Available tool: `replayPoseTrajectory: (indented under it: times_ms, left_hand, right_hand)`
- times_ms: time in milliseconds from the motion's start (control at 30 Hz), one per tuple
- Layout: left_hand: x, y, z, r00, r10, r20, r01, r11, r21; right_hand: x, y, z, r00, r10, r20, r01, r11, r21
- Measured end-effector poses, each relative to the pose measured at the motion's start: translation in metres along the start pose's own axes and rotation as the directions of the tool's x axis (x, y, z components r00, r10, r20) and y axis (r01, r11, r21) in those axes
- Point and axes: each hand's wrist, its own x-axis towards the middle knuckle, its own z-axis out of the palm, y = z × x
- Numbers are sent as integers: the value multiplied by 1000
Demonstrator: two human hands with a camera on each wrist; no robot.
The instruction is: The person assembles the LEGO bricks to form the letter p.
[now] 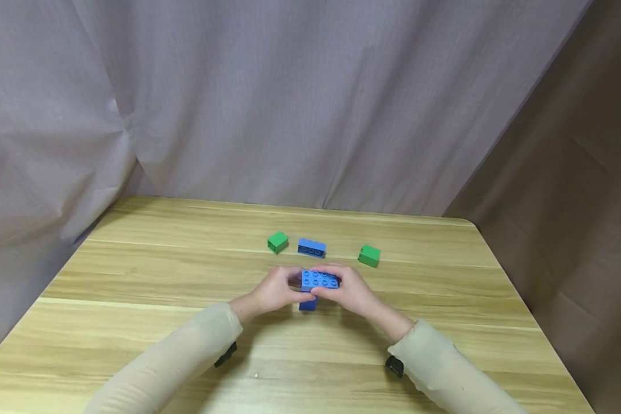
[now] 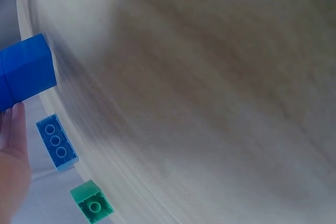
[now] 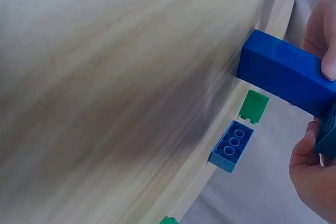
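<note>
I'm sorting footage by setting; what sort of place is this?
Probably an indoor spot arranged for recording: a light wood-grain table, plain grey-mauve fabric hanging behind it, and a rectangular blue plastic toy brick lying on the table.

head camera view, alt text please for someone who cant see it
A person's left hand and right hand hold a stack of blue toy bricks over a wooden table. Beyond the hands lie a green brick, a blue brick and another green brick, left to right. A grey curtain hangs behind.

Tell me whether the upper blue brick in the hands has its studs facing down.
No, the upper blue brick shows its rows of studs facing up.
</note>
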Motion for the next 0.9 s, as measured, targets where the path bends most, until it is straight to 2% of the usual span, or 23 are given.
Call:
replayPoseTrajectory:
  times_ms: [400,600,733,900]
  left_hand:
    - [1,2,1,1000,3,6,-3,1000,-23]
    - [1,2,3,1000,-9,12,9,999,-34]
    - [2,0,3,1000,-21,11,22,999,-49]
    - [2,-1,2,1000,-25,-5,25,998,-58]
  right_hand:
    - [0,1,-8,997,-31,70,34,998,-48]
    - [-4,5,-10,999,-38,36,41,995,-89]
    - [-8,7,-12,997,-77,-7,76,987,-140]
    - [-9,8,-13,992,-124,-21,118,975,-190]
